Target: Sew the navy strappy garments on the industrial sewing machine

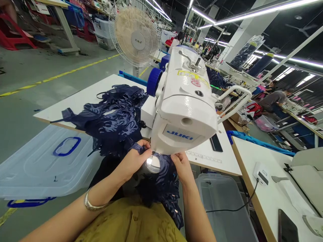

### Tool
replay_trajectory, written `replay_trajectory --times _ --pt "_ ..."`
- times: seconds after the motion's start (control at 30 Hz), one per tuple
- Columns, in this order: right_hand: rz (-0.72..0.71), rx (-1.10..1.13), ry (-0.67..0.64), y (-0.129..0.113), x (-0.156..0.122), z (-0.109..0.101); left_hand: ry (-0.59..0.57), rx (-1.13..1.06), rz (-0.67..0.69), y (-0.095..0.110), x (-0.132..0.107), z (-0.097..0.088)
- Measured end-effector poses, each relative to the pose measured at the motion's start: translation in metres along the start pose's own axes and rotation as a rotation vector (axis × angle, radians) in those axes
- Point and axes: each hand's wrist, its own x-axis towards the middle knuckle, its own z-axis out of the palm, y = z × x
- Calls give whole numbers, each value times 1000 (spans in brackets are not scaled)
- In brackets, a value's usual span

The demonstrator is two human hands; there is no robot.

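Note:
A white sewing machine (183,104) stands in front of me, its head covering part of the work area. Under it lies navy patterned fabric (165,171), which hangs down over my lap. My left hand (137,158) pinches a folded piece of this fabric just left of the needle area. On the right, my right hand (181,163) grips the fabric's edge between thumb and fingers. More navy fabric pieces (113,117) are heaped on the white table (106,87) left of the machine. The needle itself is hard to make out.
A lidded clear plastic box (32,158) is at the left, and an open grey bin (222,198) sits below right. A phone (216,143) lies right of the machine. Behind stands a fan (137,38). Another table (267,161) is at the right; people sit farther back.

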Motion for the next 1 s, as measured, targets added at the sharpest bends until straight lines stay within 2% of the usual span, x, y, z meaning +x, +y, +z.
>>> replay_trajectory --times 0.27,0.47,0.57,1.0 --pt "-6 -11 58 5 0 2 -9 -37 10 -10 4 1" --pt "-6 -39 93 4 -1 1 -48 10 -81 -7 4 1" --pt "-13 -36 88 5 -1 0 -31 41 -110 -7 4 1" --pt "-49 -57 74 8 0 -2 -20 -20 -45 -10 5 3"
